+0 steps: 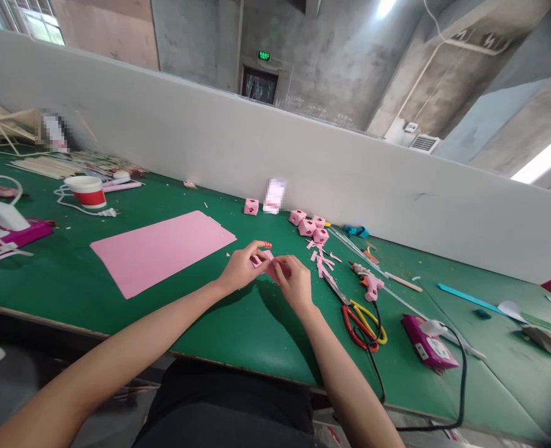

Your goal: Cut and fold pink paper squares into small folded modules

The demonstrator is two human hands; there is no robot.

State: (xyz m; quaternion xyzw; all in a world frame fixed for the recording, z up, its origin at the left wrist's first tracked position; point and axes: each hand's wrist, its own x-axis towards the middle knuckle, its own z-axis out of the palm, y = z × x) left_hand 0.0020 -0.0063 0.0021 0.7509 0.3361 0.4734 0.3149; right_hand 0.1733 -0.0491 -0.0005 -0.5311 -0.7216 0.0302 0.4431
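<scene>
The small pink piece (271, 272), pinched in the fingertips of both left hand (240, 269) and right hand (295, 280) over the counter (219, 333), could crease or tear, should the two grips pull unevenly.

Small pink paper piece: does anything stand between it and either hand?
Nothing visible does. The left hand and the right hand both hold the small pink paper piece directly. The pink scraps and scissors lie to the right of the right hand, out of the way.
</scene>
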